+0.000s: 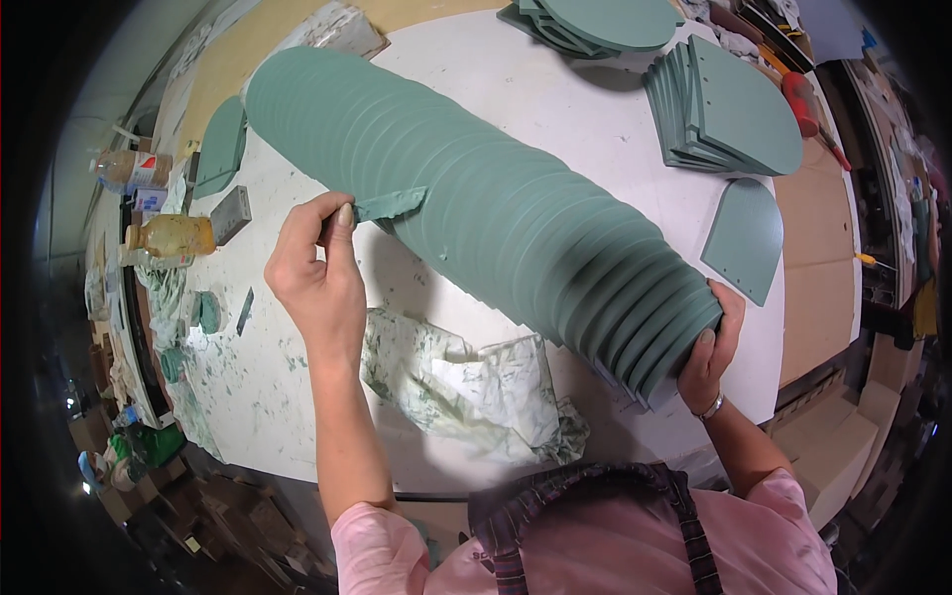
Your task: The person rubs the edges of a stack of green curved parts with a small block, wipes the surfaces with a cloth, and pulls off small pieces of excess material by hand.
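A long row of rounded green panels (466,183) lies slantwise across the white table, packed face to face and fanned out at the near right end. My left hand (319,263) pinches a thin, flat green strip (395,204) between thumb and fingers. Its ragged far end overlaps the side of the row; whether they touch I cannot tell. Against the near right end of the row, my right hand (716,347) grips the last panels, fingers on the far side and thumb on the end face. Below the row is a crumpled white cloth (466,382) with green smears.
More green panels (749,109) are stacked at the far right, beside a single panel (746,238) and a red-handled tool (799,104). On the left are a bottle of yellowish liquid (174,236), a grey block (231,214) and a leaning panel (220,147). Green smears mark the white tabletop (283,397).
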Action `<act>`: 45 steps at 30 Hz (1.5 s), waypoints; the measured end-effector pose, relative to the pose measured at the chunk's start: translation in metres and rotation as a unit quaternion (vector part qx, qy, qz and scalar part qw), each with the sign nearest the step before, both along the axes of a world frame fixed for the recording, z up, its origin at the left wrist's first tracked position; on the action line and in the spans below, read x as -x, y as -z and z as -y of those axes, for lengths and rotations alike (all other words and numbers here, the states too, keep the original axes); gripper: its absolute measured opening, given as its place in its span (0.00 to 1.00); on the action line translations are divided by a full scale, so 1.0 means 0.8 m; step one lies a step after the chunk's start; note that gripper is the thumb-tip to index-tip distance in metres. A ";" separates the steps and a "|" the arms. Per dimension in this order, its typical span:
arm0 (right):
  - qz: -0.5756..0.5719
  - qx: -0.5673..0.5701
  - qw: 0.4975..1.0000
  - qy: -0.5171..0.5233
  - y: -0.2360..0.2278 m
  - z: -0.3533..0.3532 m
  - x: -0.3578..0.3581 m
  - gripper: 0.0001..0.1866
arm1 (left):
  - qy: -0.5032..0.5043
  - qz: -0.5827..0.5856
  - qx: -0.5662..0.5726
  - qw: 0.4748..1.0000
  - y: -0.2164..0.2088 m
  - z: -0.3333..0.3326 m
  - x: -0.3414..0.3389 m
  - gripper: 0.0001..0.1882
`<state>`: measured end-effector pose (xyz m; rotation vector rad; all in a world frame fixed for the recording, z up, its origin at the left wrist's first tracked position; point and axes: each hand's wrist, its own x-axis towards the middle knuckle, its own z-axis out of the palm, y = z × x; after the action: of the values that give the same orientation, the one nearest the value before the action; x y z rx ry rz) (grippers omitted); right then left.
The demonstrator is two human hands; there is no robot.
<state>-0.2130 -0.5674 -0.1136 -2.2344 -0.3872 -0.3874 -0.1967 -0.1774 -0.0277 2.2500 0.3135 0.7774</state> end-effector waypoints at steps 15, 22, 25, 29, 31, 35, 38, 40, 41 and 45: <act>-0.003 -0.013 1.000 0.004 -0.002 0.000 -0.001 0.27 | 0.015 -0.014 0.020 1.000 -0.006 0.005 -0.010 0.03; -0.017 0.001 1.000 0.000 -0.005 0.002 0.001 0.29 | 0.069 -0.008 0.021 0.997 -0.012 0.019 -0.029 0.02; -0.016 -0.002 1.000 -0.001 -0.004 0.003 0.001 0.29 | 0.081 -0.021 -0.007 0.996 -0.019 0.026 -0.037 0.02; -0.018 -0.008 1.000 0.004 -0.003 0.004 0.001 0.29 | 0.084 -0.030 -0.035 0.995 -0.024 0.031 -0.046 0.03; -0.013 0.002 1.000 0.002 -0.005 0.004 0.001 0.29 | 0.077 -0.028 -0.044 0.996 -0.024 0.031 -0.048 0.04; 0.002 -0.012 1.000 0.005 -0.004 0.003 -0.001 0.27 | 0.084 -0.029 -0.048 0.995 -0.024 0.032 -0.050 0.04; 0.008 -0.009 1.000 0.003 -0.005 0.004 -0.002 0.27 | 0.080 -0.034 -0.059 0.995 -0.024 0.034 -0.053 0.04; 0.002 -0.007 1.000 0.002 -0.006 0.004 -0.002 0.27 | 0.084 -0.014 -0.040 0.996 -0.021 0.034 -0.056 0.04; 0.002 -0.008 1.000 0.004 -0.006 0.004 -0.001 0.27 | 0.085 -0.014 -0.041 0.995 -0.022 0.037 -0.058 0.04; 0.001 -0.009 1.000 0.006 -0.006 0.005 -0.001 0.27 | 0.101 -0.009 -0.045 0.994 -0.016 0.046 -0.070 0.03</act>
<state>-0.2123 -0.5712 -0.1092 -2.2204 -0.3701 -0.3977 -0.1406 -0.2146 -0.0151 2.3306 0.0579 0.6758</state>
